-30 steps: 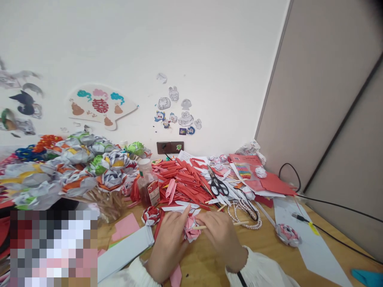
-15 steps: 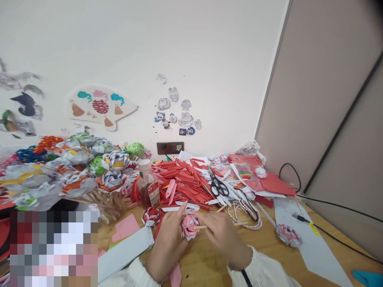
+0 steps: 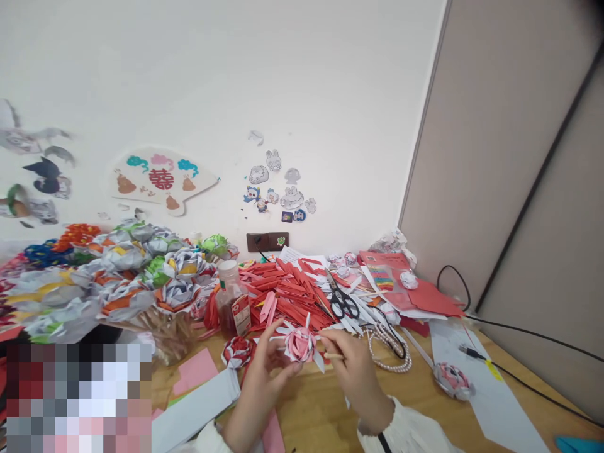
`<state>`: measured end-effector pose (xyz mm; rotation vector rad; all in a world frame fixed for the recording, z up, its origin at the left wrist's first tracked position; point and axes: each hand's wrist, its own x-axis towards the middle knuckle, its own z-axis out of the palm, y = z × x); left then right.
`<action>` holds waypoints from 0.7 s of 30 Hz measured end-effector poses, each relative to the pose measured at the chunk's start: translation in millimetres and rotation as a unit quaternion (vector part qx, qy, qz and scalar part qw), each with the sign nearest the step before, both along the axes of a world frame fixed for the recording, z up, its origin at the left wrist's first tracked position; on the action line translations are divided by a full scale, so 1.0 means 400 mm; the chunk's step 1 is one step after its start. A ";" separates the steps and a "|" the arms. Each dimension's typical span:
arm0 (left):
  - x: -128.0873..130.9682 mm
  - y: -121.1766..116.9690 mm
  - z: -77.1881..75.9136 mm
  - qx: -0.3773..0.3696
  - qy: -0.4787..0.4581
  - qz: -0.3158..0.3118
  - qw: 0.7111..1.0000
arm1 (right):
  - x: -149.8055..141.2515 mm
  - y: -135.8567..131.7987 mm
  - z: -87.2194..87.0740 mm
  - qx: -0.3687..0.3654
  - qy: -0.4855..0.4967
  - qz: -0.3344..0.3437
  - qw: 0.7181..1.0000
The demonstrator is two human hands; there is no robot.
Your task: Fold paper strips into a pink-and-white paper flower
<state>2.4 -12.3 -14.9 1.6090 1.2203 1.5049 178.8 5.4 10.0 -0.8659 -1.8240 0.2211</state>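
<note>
Fingers of the left hand [image 3: 264, 370]: thumb and fingertips closed on the left side of a pink-and-white paper flower [image 3: 301, 345], spread round it. Fingers of the right hand [image 3: 355, 366]: curled shut on a thin wooden stick [image 3: 335, 357], short end poking out toward the flower. Can't tell if the right index tip touches the petals.

Flower is held over the near-middle of the table surface [image 3: 316, 409], between the hands. Just changed: half a second ago the stick tip lay against the petals; now it's drawn back just right of them. Flower has turned, so its swirled face and white outer petals [image 3: 319, 362] show, splayed out. My read: stick contact is broken for now, left hand alone carries the flower, petal layout open to view.

Outward: red-and-white flower [image 3: 236, 352] just left of the left hand; white paper stack [image 3: 201, 406] toward the near-left corner. Right of the right hand, beads [image 3: 391, 368], looped. Another pink-and-grey flower [image 3: 453, 380] lies near the right edge. Behind the hands: red paper strips [image 3: 287, 286] piled toward the back edge, scissors [image 3: 345, 306] on the heap's right side, bottle [image 3: 225, 318] on its left.
</note>
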 end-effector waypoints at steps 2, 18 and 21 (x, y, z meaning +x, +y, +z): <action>0.001 0.006 -0.005 -0.006 -0.029 -0.045 0.999 | -0.006 -0.002 -0.006 -0.008 0.011 -0.011 1.000; -0.009 -0.008 0.015 0.130 0.190 0.135 0.964 | 0.003 -0.016 0.019 -0.025 -0.031 -0.011 0.999; -0.005 -0.019 0.017 0.132 0.235 0.159 0.950 | -0.003 -0.010 0.018 -0.006 -0.053 -0.027 0.998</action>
